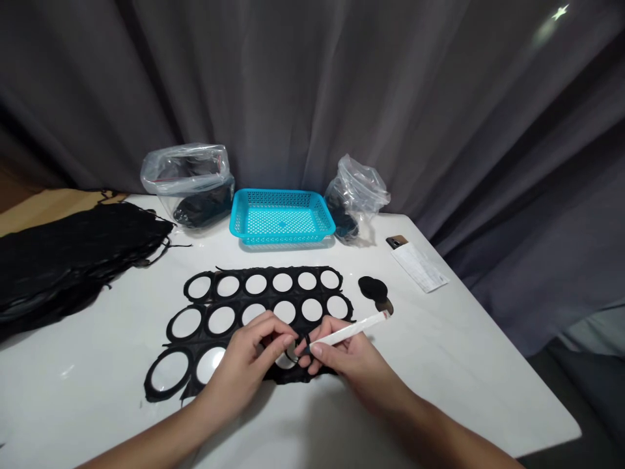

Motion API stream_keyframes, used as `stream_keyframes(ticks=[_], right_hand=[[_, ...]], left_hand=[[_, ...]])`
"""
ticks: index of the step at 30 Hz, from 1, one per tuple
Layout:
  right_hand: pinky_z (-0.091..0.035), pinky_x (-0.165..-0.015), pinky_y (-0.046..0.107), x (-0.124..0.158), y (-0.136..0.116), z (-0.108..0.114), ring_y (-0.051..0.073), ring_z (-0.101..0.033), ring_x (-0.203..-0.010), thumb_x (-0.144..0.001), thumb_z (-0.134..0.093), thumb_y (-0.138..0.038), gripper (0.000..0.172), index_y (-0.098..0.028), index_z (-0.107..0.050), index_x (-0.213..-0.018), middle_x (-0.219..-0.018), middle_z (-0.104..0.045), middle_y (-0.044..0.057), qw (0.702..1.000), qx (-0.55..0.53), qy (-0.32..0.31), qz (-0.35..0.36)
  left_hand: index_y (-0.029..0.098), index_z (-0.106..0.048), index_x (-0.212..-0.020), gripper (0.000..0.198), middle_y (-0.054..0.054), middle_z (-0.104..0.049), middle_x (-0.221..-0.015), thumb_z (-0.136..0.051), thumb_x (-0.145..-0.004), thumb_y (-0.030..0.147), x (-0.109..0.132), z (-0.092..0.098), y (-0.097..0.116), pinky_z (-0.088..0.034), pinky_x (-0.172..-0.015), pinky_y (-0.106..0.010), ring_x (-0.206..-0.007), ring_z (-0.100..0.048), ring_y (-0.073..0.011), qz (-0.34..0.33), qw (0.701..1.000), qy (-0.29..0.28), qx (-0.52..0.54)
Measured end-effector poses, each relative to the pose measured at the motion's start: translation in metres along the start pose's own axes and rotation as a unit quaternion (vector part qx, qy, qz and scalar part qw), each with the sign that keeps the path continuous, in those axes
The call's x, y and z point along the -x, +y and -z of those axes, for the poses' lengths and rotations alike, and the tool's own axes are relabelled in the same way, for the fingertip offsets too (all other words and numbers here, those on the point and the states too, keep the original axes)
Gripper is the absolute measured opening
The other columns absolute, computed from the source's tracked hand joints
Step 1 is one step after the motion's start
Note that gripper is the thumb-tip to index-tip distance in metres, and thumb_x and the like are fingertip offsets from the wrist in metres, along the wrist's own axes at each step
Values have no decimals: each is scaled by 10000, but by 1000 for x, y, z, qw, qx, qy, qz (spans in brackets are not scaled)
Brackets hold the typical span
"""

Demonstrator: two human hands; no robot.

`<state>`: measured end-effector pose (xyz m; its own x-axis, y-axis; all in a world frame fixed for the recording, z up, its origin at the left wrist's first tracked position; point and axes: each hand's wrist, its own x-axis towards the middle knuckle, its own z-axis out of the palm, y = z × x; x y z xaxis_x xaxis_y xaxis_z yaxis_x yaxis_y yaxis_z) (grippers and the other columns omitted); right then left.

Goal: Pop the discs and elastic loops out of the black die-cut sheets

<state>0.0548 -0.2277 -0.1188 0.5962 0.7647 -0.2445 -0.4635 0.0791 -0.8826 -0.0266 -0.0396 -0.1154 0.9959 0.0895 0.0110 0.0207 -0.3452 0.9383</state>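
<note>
A black sheet (pixel 228 301) with rows of round holes lies flat on the table, white showing through the holes. My left hand (pixel 258 348) is over its near middle, thumb and fingertips pinched on a thin black strip (pixel 291 357). Close beside it, my right hand (pixel 342 352) is closed around a slim white pen-like tool (pixel 351 327), its dark end pointing toward my left fingertips. The fingers hide what the tool's tip touches. Black discs (pixel 372 288) lie a little beyond my right hand, with a brownish round piece (pixel 385 306) partly under them.
A blue perforated basket (pixel 282 238) stands at the back of the white table (pixel 97 384). Clear plastic bags with black contents flank it, one left (pixel 188 176) and one right (pixel 361 185). Black sheets (pixel 63 254) are piled left. White paper (pixel 420 267) partly covers a phone-like object (pixel 396 241).
</note>
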Motion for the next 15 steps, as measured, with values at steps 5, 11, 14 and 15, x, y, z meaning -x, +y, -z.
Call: stream_keyframes(ticks=[5,11,14,15], right_hand=[[-459,-685,251,-2,3,-1,126,-583,-747,-808,-784,-403,310,-163,-588,-796,-826,-609,22,999,29,29,21],[-430,-666,253,0,2,-5,123,-525,-737,-795,-783,-411,333,-159,-581,-710,-860,-576,32,997,73,13,33],[-446,-655,255,-2,6,-2,106,-538,-695,-785,-792,-414,331,-153,-594,-734,-910,-586,37,999,50,9,15],[-450,-659,256,-2,8,0,105,-547,-693,-781,-797,-410,331,-151,-596,-739,-921,-589,38,999,42,12,11]], left_hand=[[199,-651,-782,176,-9,-601,-836,-660,-915,314,3,-2,0,-400,-699,-266,-799,-555,-157,-10,1000,-19,-12],[202,-691,-787,224,-16,-587,-834,-631,-933,361,4,1,2,-384,-703,-266,-790,-544,-158,24,997,-72,34],[197,-695,-799,251,-17,-590,-837,-612,-939,388,3,4,2,-379,-702,-265,-785,-535,-158,37,993,-99,43],[196,-700,-812,260,-18,-590,-835,-599,-945,395,2,5,1,-377,-701,-266,-779,-533,-158,40,993,-103,41]])
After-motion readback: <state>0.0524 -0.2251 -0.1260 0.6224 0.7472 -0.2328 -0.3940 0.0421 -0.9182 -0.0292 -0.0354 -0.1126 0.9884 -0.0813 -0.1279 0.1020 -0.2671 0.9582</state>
